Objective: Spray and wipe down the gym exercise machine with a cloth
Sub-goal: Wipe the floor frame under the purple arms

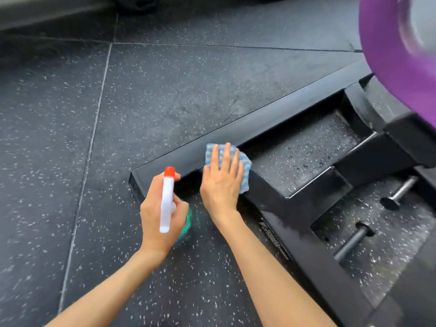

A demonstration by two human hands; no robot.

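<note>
While left hand grips spray bottle, flat right hand presses cloth on black frame; purple part looms upper-right.

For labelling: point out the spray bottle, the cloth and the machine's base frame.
spray bottle (166,204): head view, white sprayer neck.
cloth (245,168): head view, bare right edge.
base frame (259,122): head view, long bar's top.

Dark grey rubber floor, white-speckled, laid in large tiles. Pale seam runs lengthwise, left of left hand. Cross seam lies far beyond right hand. Pale grey band, blurred, at far edge beyond left hand. Soft, even light.
</note>
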